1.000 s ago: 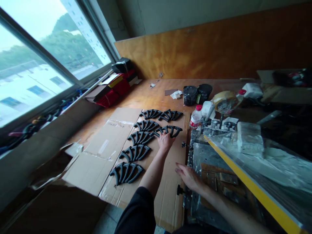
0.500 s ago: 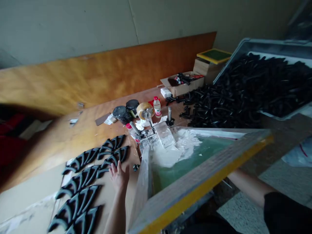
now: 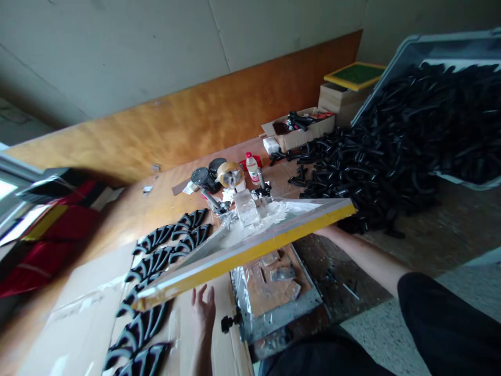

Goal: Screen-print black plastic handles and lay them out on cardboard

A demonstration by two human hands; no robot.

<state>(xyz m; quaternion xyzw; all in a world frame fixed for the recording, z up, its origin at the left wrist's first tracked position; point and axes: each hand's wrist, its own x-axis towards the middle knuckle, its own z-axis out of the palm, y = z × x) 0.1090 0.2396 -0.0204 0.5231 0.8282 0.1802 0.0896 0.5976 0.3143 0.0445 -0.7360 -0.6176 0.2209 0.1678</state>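
A screen printing frame (image 3: 250,254) with yellow-edged wooden sides is tilted up on hinge clamps (image 3: 263,189); white paste (image 3: 270,215) lies on its mesh. My right hand (image 3: 325,230) is at the underside of the frame's right part, its fingers hidden behind it. Below the left part of the frame is my left hand (image 3: 204,305), fingers apart and nothing in them. Under the raised frame, the printing base (image 3: 270,292) shows several small blocks. Curved black plastic parts (image 3: 141,326) lie in rows on cardboard (image 3: 84,313) to the left.
A large pile of black parts (image 3: 352,156) spreads from a tipped grey bin (image 3: 399,57) on the right. Behind the frame stand dark tubs (image 3: 203,178), a tape roll (image 3: 230,175) and a bottle (image 3: 252,167). An open carton (image 3: 305,137) sits farther back.
The frame has tilted up, so the base beneath it now shows. My left hand has drawn back from the black parts toward me. The view has shifted somewhat.
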